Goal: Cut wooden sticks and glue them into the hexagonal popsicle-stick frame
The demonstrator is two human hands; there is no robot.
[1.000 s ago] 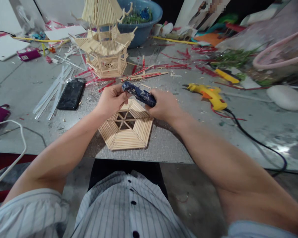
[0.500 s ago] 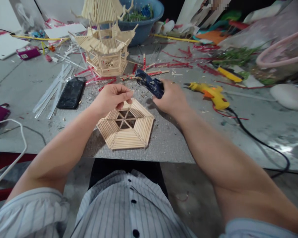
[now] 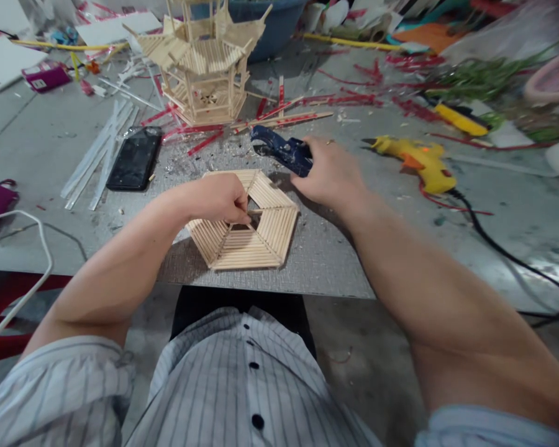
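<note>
A flat hexagonal panel of wooden sticks [image 3: 265, 233] lies on the grey mat [image 3: 317, 261] near the table's front edge. My left hand [image 3: 218, 198] rests over its open middle, fingers pinched on a small thin stick piece. My right hand [image 3: 330, 174] is beyond the panel's right corner, closed round the handles of blue cutting pliers [image 3: 279, 149] whose jaws point left, low over the table.
A wooden stick pagoda model [image 3: 205, 68] stands behind. A black phone [image 3: 135, 158] and clear glue sticks [image 3: 97, 155] lie left. A yellow glue gun [image 3: 417, 161] with a black cord lies right. Red stick scraps litter the back; a white cable hangs at left.
My right hand carried the blue pliers away from the panel to the table behind it. My left hand dropped from mid-air onto the panel's centre. The view tilted down slightly.
</note>
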